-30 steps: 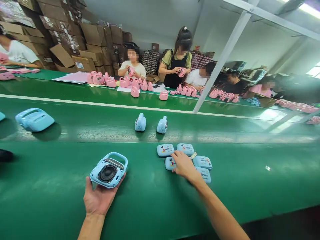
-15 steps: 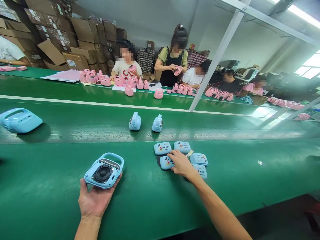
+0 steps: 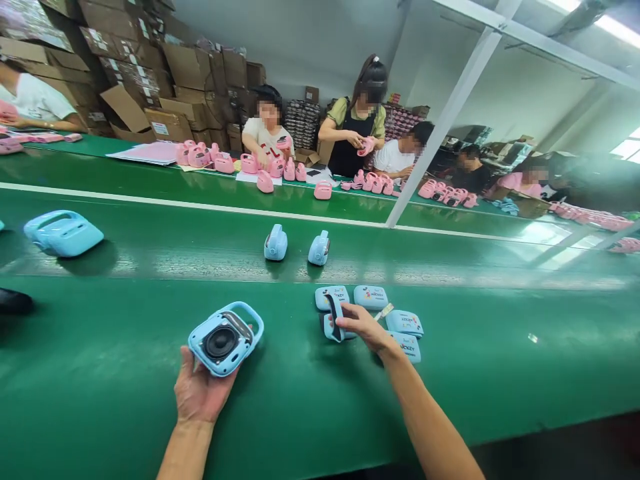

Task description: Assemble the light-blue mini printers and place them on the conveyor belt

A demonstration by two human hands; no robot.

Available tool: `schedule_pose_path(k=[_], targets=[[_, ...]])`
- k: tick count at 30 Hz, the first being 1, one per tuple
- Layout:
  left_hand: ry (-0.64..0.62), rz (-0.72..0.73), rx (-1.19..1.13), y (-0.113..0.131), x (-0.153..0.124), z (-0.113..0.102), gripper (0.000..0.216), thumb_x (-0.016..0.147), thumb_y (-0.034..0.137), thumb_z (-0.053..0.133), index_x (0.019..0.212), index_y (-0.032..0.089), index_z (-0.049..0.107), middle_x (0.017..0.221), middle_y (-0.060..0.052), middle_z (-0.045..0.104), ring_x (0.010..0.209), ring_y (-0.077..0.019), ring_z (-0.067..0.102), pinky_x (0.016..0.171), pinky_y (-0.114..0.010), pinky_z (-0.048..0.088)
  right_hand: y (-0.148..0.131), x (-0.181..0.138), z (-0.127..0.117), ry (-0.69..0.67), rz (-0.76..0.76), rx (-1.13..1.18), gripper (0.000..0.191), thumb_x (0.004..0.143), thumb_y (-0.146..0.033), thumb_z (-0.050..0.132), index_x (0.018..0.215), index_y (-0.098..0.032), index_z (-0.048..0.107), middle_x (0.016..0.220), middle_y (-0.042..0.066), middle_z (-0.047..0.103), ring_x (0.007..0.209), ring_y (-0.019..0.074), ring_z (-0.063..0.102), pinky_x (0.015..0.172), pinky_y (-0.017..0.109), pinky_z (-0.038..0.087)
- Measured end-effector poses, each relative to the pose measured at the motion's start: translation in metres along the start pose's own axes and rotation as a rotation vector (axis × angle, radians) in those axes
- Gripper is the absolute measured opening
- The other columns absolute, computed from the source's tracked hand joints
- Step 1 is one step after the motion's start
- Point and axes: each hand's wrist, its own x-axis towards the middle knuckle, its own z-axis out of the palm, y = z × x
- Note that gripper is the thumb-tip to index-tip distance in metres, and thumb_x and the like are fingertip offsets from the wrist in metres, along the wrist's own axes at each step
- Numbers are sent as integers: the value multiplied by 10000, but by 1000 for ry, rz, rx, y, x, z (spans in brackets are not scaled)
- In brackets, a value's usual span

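Note:
My left hand is closed round the lower edge of a light blue speaker housing. Its carrying handle points up and to the right, and the round black speaker cone faces up. My right hand pinches a light blue speaker cover, tilted on edge with its dark inner side turned left. Under and around that hand lie several more covers with a cartoon mouse print, such as a cover behind it and another cover to its right. A small pale strip lies among them.
Two blue speakers stand on the belt, with another blue speaker farther left. A black object sits at the left edge. Across the line, several people handle pink speakers. A white post rises beyond the belt.
My right hand has lifted one cover off the green surface and tipped it on edge. My left hand still holds the speaker housing. The whole view has shifted slightly.

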Motion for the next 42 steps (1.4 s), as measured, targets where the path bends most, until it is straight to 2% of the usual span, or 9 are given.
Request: schedule_pose_path(k=[3,6,11,15,19,25,32,35,42], targets=[[69,-24,53,-3,-1,9,493,951,503,588,1385,269,601,1193,-93,759,1166,-326,688,1040,-616,506,1,14,29,-151,59,404,600,749,-624,676,1118,-153,650,1067,152,754,962,289,736,887,438,559],[189,10,155,-13,-10,27,432,953,397,634,1347,221,617,1120,-79,771,984,-254,746,991,-524,570,-6,31,66,-231,36,413,623,752,-651,671,1116,-146,658,1053,153,754,926,284,739,861,428,566],[168,168,266,-24,-26,40,455,858,370,773,1262,201,650,1144,-68,754,920,-186,738,879,-311,615,-32,41,126,-175,-265,-253,713,785,-548,727,1370,-165,589,1132,123,717,1020,288,680,888,428,555],[109,200,319,-23,-35,35,574,732,399,881,1230,241,643,1090,-36,752,863,-182,731,749,-266,618,-45,28,155,-62,-330,-776,750,856,-581,657,1451,-141,534,1168,177,688,1070,344,657,963,525,522],[105,184,382,-17,-41,33,599,652,288,932,1173,240,641,1000,-10,749,790,-167,717,675,-237,588,-45,21,155,-96,-409,-921,819,867,-687,598,1491,-169,488,1235,196,653,1166,385,613,951,569,536],[70,112,415,-11,-46,35,590,671,311,914,1184,231,633,1064,-49,755,905,-224,733,754,-290,596,-28,36,137,-314,-721,-663,1088,702,-695,788,1543,-134,387,1547,236,420,1439,373,422,1182,545,394],[60,135,481,-11,-54,34,799,630,290,941,1325,306,547,1180,-43,723,997,-232,719,810,-304,594,-22,33,146,-195,-737,-658,1085,619,-689,849,1511,-225,440,1463,205,493,1335,390,526,1101,575,473],[64,133,500,-10,-54,35,752,620,304,943,1272,276,571,1131,-42,725,1001,-234,709,822,-311,591,-22,33,145,-189,-726,-648,1068,620,-687,850,1506,-242,454,1443,194,510,1320,388,536,1106,581,464],[92,-18,401,-7,-54,42,621,731,338,843,1280,251,566,1084,-71,733,915,-264,728,737,-372,608,-20,42,130,-435,-710,-465,936,807,-645,728,1574,-238,379,1627,170,359,1506,357,357,1219,565,324]])
